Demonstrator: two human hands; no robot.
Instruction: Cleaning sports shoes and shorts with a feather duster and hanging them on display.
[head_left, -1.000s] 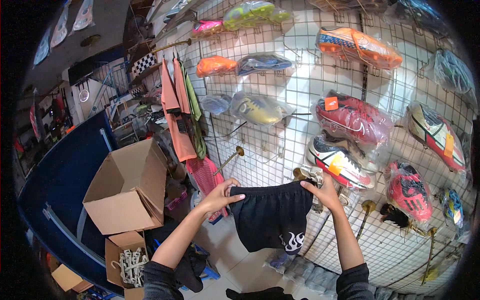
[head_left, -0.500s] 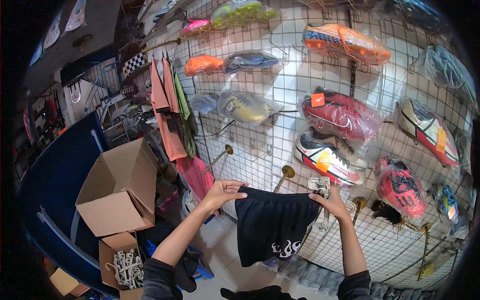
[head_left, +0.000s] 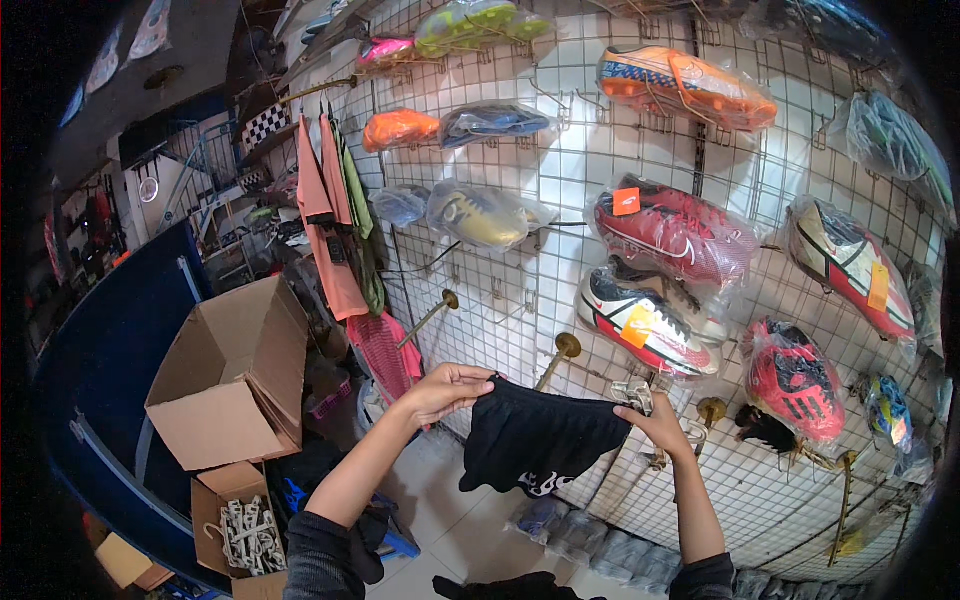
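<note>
A pair of black shorts (head_left: 545,430) with a white flame print near the hem hangs between my two hands. My left hand (head_left: 450,392) is closed on the left end of the waistband, thumb and fingers pinching it. At the right end, my right hand (head_left: 662,425) grips the waistband with its thumb in front. A whitish clip hanger (head_left: 632,394) is also in my right hand, partly hidden behind that hand and the shorts. The fabric sags and tilts, so its lower part looks foreshortened.
A wire grid wall (head_left: 520,300) ahead carries bagged shoes, such as a dark red pair (head_left: 675,235), and protruding brass-coloured rods (head_left: 566,346). Left are hung garments (head_left: 328,220), a large open carton (head_left: 225,370) and a small box of hangers (head_left: 250,535). Bagged items (head_left: 580,535) line the wall's foot.
The shorts' lower part has swung up and away, so they look shorter. My right hand has dropped a little with the hanger. My left hand stays on the waistband.
</note>
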